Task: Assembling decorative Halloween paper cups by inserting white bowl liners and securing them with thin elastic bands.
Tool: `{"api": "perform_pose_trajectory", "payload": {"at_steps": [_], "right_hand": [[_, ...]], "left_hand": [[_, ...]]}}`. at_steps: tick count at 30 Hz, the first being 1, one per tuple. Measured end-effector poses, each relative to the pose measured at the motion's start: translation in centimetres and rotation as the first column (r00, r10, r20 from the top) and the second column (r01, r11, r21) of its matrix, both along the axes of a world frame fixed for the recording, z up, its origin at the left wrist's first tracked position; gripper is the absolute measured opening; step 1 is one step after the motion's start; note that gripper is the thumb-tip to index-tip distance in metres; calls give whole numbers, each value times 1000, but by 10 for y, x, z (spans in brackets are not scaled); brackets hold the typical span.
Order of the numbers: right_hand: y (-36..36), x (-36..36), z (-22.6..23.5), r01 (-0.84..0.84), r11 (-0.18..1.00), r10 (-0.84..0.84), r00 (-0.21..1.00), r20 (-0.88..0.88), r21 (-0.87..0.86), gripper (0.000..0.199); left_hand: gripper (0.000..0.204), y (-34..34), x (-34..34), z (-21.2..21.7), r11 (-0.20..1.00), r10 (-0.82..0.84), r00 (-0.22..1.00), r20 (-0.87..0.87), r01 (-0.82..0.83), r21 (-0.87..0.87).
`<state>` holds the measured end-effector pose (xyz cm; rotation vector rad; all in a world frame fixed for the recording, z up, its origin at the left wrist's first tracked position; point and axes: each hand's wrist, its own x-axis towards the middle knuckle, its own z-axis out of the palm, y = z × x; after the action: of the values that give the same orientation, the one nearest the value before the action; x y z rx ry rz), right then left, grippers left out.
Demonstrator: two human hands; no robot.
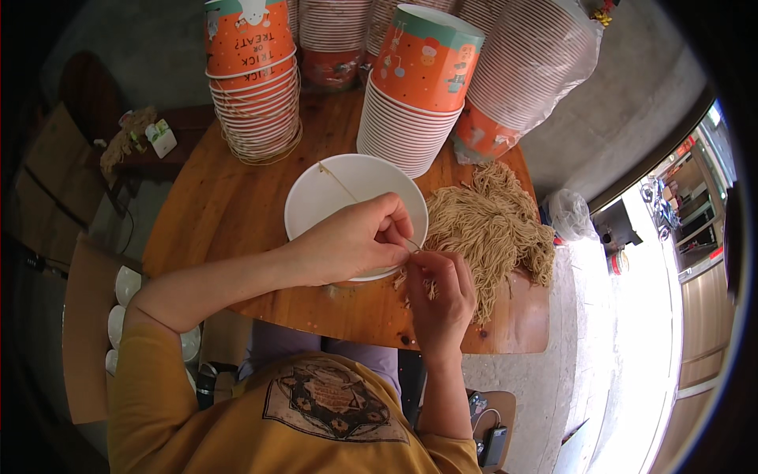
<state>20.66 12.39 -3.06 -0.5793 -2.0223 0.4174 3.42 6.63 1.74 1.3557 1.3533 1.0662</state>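
We've got fingertips pinched tight! Our left hand point(355, 237) arches over the white bucket point(312, 189), and our right hand point(444, 292) meets it, both gripping thin cord point(339, 184) by the rim. We see that bucket on the wooden table point(189, 205), a tangled beige heap of strands point(493, 229) just beside it.

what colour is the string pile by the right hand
The string pile is tan, shown in the head view.

I record tan yarn point(493, 229), a white bowl point(312, 189), orange paper buckets point(422, 67) with teal bands and cartoon prints, a brown wood-grained table point(213, 229), and my dark-printed mustard shirt point(237, 423).
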Motion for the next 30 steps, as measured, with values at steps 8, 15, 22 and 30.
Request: {"api": "perform_pose_trajectory", "payload": {"at_steps": [8,15,22,30], "right_hand": [[-3,-2,-14,-87,950,49,990,-134,-299,17],[0,0,-27,-164,838,48,973,-227,-521,12],[-1,0,-28,-168,825,63,976,-206,-540,12],[-2,0,-24,-181,836,76,973,-217,-518,12]], "left_hand": [[18,0,1,-7,998,-60,993,-101,62,7],[13,-4,4,-10,989,20,944,-329,28,142],[7,-3,3,-12,950,128,853,-507,41,309],[7,-3,-1,-5,992,-28,940,-339,68,107]]}}
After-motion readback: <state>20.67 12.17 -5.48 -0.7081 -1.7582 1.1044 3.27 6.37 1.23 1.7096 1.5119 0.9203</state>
